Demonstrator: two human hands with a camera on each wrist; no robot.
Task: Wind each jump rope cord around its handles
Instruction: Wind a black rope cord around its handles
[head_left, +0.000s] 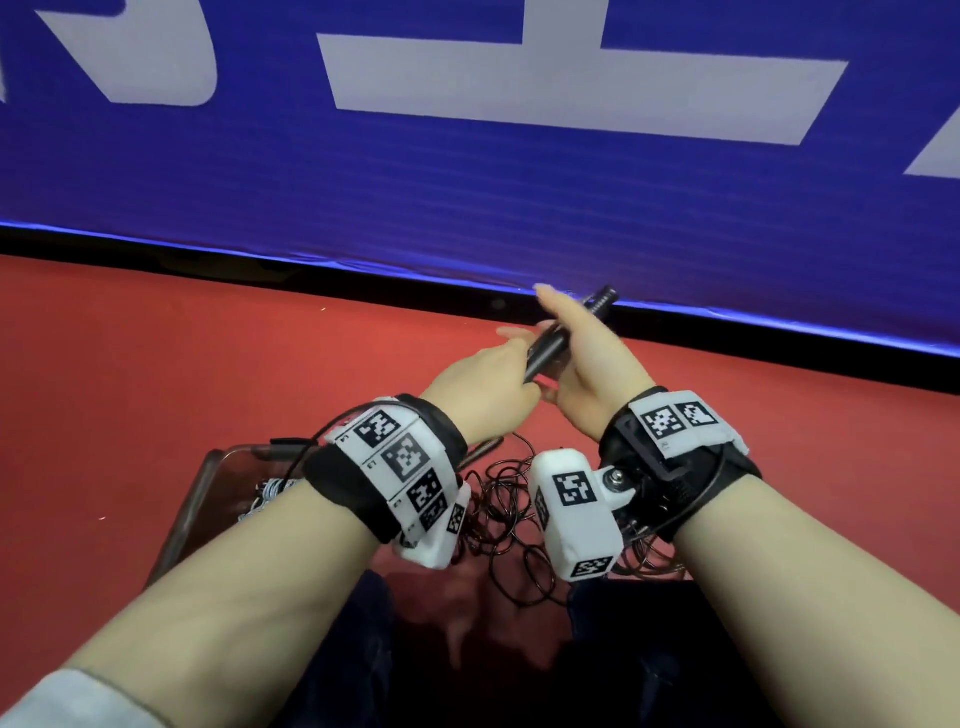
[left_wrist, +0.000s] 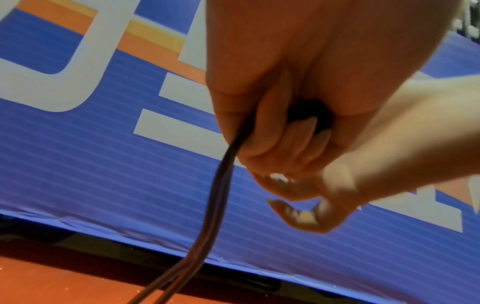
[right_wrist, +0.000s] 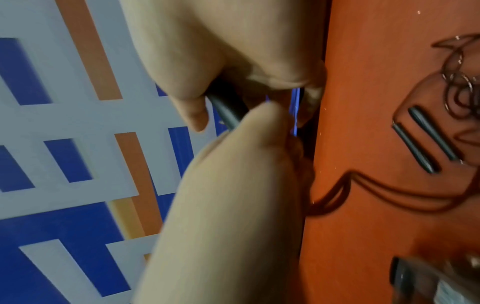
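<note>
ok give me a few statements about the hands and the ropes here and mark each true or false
1. The left hand grips black handles. True.
2. The handles lie flat on the floor. False: they are held up in the air between both hands, tilted.
3. Loose cord lies in a tangle on the red floor. True.
4. The right hand is far from the handles. False: it is right against them.
5. Another pair of handles lies on the floor. True.
6. The wall behind is green. False: it is blue with white shapes.
</note>
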